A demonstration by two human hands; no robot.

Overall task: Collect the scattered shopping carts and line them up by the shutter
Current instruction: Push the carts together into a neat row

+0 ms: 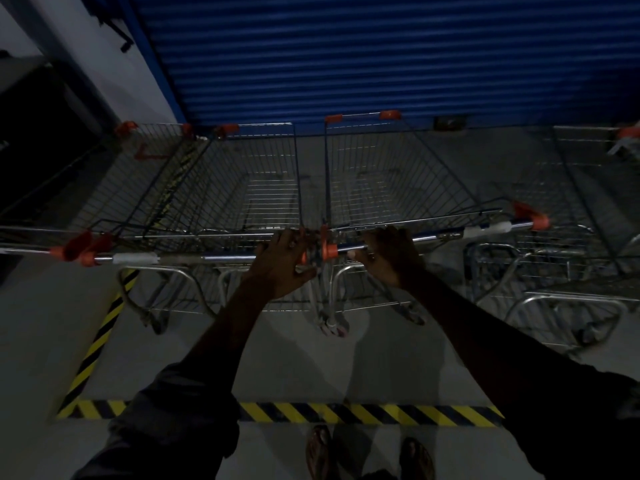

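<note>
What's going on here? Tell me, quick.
A person stands behind the left cart and the right cart, which sit side by side with their noses toward the blue shutter. The left hand holds the first one's handle at its right end. The right hand holds the other's at its left end. More carts stand on either side.

Dim throughout, with only faint sheen on surfaces. Straight ahead, a blue ribbed shutter (346,57), closed down to the ground. Left of the shutter, a blue frame post (154,64), then a pale wall (69,32) and a dark boxy bulk (31,140), too dark to identify. In front of the shutter, smooth grey floor (294,368), marked off by yellow-and-black hazard tape (381,414) running parallel to the shutter and turning toward it on the left.
</note>
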